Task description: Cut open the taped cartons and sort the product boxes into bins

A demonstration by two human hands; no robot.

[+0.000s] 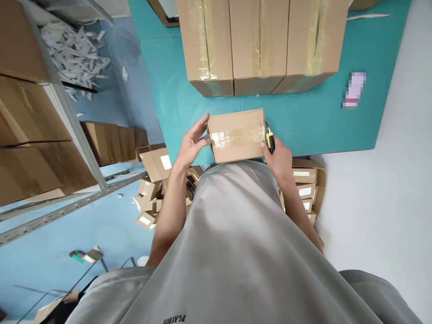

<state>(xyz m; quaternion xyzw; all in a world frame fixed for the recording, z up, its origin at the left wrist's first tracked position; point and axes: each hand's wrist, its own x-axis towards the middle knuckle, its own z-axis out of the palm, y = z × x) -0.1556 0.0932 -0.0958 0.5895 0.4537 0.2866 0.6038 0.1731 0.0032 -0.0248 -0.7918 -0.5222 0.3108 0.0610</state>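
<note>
A small cardboard box (pixel 238 137) with clear tape across its top lies at the near edge of the green table, close to my body. My left hand (pixel 192 145) grips its left end, with the index finger at the far corner and the thumb on the near side. In my right hand (pixel 279 157) is a yellow and black utility knife (pixel 270 138), its tip pointing away from me along the box's right end. My right thumb rests against the box's near right corner. The other fingers of that hand are partly hidden.
Three taped cartons (pixel 259 40) stand side by side farther back on the green table (pixel 313 126). A blurred pinkish item (pixel 354 90) lies to the right. Loose boxes (pixel 148 193) are heaped below on the left, and a metal shelf (pixel 77 130) holds large cartons. An open carton (pixel 320 180) contains small boxes.
</note>
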